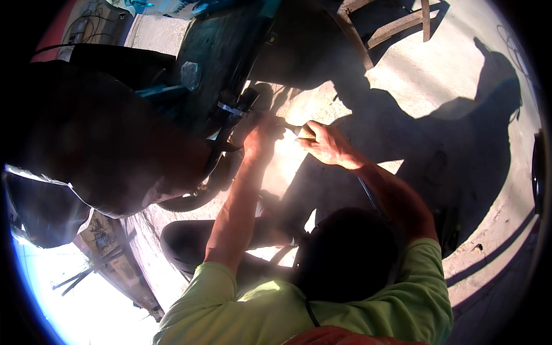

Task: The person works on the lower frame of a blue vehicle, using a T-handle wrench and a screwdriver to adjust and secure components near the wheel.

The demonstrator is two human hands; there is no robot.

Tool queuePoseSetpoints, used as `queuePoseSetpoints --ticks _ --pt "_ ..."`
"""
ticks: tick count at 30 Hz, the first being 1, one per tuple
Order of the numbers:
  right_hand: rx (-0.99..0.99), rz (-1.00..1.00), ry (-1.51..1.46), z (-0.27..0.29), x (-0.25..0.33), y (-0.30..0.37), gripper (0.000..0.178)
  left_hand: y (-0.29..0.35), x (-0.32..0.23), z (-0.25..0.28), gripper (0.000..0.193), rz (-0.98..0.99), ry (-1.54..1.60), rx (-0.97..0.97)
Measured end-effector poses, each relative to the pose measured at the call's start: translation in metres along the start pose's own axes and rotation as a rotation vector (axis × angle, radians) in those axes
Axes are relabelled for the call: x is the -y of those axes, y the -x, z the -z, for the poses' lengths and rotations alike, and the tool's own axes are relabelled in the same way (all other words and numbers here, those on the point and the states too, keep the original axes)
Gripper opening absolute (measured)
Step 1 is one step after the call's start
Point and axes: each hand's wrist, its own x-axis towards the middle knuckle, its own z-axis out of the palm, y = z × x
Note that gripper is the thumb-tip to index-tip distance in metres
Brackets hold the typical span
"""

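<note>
Right hand: from where I stand, the right hand (326,145) is curled tight about the yellowish handle of a slim tool (307,137), probably so the wrist can steer it.
Left hand: the left hand (260,135) is up against the dark machine (172,146), near a silver band (230,108); I can't tell whether its fingers pinch anything. Its place by the tool's far end looks meant to steady things.
Tool's spot: between the two hands, above the sunlit floor (422,72).
Tool's line: the long axis runs roughly left to right, tipped slightly away from the person toward the left; the thin end points at the left hand, the handle lies right.
Arms: both reach well forward, seemingly because the dark knee (351,250) takes up the nearer space.
</note>
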Motion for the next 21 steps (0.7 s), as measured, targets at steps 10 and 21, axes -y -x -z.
queuePoseSetpoints --ticks 10,21 --pt "0.041 -0.351 -0.712 0.003 0.034 0.02 0.029 0.004 -0.03 0.006 0.044 0.299 -0.031 0.024" --pt "-0.166 -0.105 -0.599 -0.046 0.003 0.028 0.025 0.027 -0.046 0.01 0.025 0.198 0.067 0.035"
